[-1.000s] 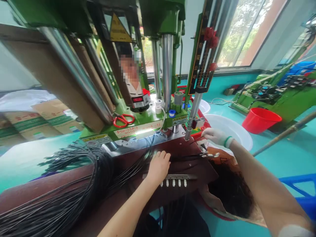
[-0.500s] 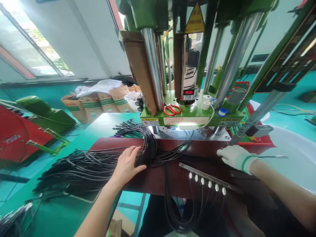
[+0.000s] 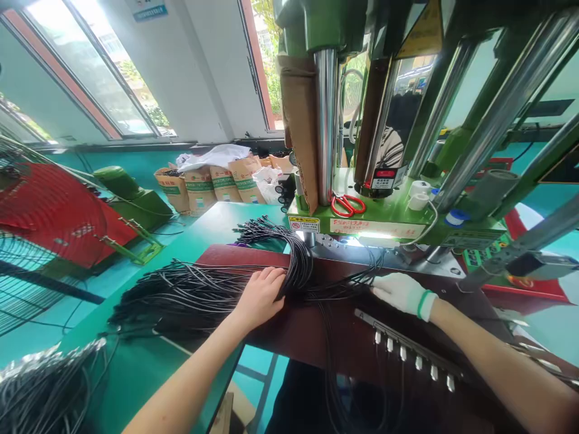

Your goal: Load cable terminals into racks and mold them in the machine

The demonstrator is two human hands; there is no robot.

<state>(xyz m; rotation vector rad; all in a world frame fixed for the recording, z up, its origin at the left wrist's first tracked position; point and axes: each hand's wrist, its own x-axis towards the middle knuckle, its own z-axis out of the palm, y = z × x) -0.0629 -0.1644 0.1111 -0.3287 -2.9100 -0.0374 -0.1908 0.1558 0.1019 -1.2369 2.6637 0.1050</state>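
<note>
A thick bundle of black cables (image 3: 194,295) lies across the dark red worktop (image 3: 289,337) and the green table, looping up near the machine's base. My left hand (image 3: 260,295), bare, presses on the bundle with its fingers curled over the strands. My right hand (image 3: 400,294), in a white glove with a green band, pinches thin black cables at its fingertips. A metal bar with a row of white-tipped plugs (image 3: 407,346) sits just below that glove, and cables hang down from it past the worktop edge.
A green press machine (image 3: 384,211) with steel columns stands directly ahead, with red scissors (image 3: 347,205) on its bed. A person (image 3: 391,147) stands behind it. Cardboard sacks (image 3: 212,184) line the far wall, and a coil of cables (image 3: 45,386) lies at lower left.
The view has swung left. My right hand has moved left to the cables at the bundle, and the metal-tipped cable beside it is gone from view. My left hand stays on the bundle.
</note>
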